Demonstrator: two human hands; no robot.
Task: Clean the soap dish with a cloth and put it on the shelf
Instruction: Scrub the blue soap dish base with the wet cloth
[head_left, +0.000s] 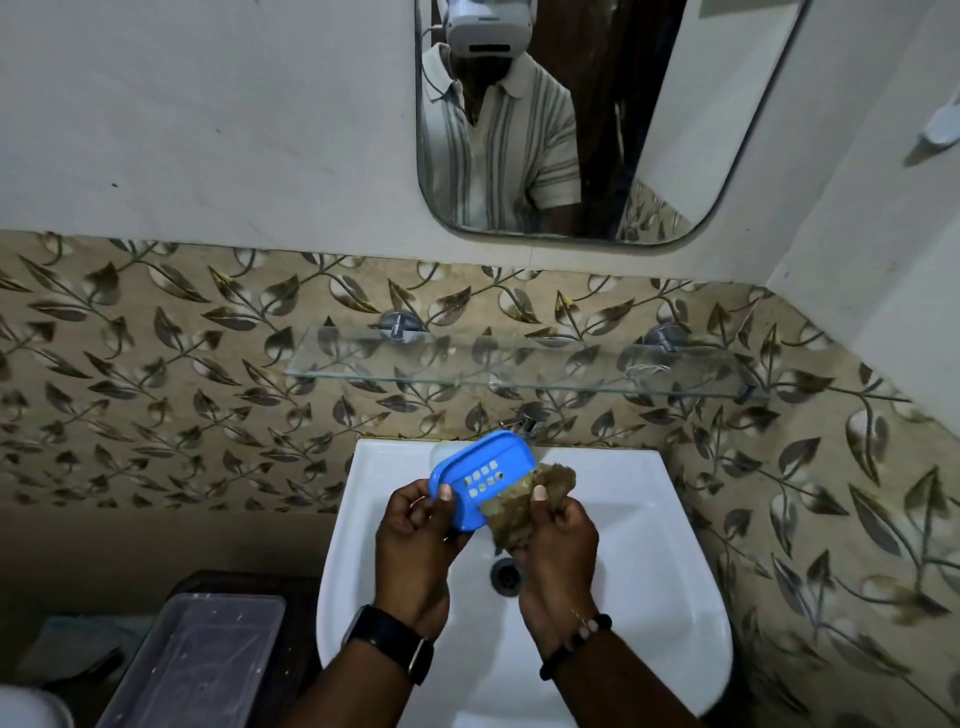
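Observation:
A blue plastic soap dish with square drain holes is held tilted above the white sink. My left hand grips its lower left edge, thumb on the rim. A crumpled brown cloth is held in my right hand and pressed against the dish's right end. A bare glass shelf is fixed to the tiled wall above the sink.
A tap sticks out of the wall just behind the dish. The sink drain lies below my hands. A clear plastic tub stands on a dark stand at the lower left. A mirror hangs above the shelf.

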